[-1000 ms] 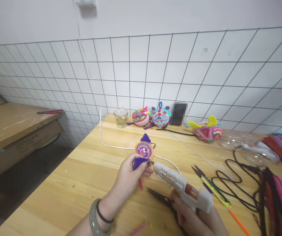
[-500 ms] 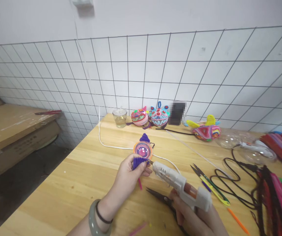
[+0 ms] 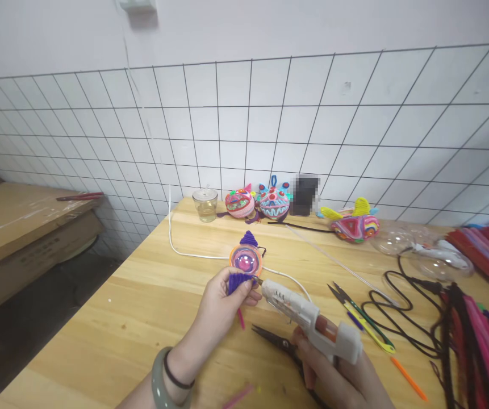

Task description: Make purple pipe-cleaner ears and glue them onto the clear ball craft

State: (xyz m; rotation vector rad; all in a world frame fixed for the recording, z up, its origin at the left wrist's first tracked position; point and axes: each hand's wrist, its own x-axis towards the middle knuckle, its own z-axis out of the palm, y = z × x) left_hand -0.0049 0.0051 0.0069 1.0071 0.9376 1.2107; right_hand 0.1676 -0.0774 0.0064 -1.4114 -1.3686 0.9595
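1. While the right hand [image 3: 338,382] was closed round the grip of a white glue gun [image 3: 291,301] at the near right, the gun's nozzle pointed left and far, toward the left hand.
2. Black scissors [image 3: 272,337] lay on the wooden table [image 3: 142,335] left of the right hand, partly hidden by it; an orange strip [image 3: 409,379] lay to its right.
3. The left hand [image 3: 227,295] pinched a ridged purple piece [image 3: 238,282] between thumb and fingers, most of it showing above the thumb. The nozzle tip was at the piece's right end; whether it touched could not be told.
4. Just beyond the left hand lay a round ornament [image 3: 245,260] with an orange rim and a purple point on its far side; fingers hid its near edge.
5. To the right lay green and yellow snips [image 3: 366,322], a looped black cable [image 3: 397,281] and a bundle of fuzzy stems [image 3: 474,346].
6. Farther right, clear rounded shells [image 3: 431,263] lay grouped around a white object.
7. At the far left of the table, a lidded glass cup [image 3: 205,204] held pale yellow liquid in its lower part.
8. Right of the cup, three colourful fish-like figures [image 3: 274,201] stood near the tiled wall [image 3: 265,125].
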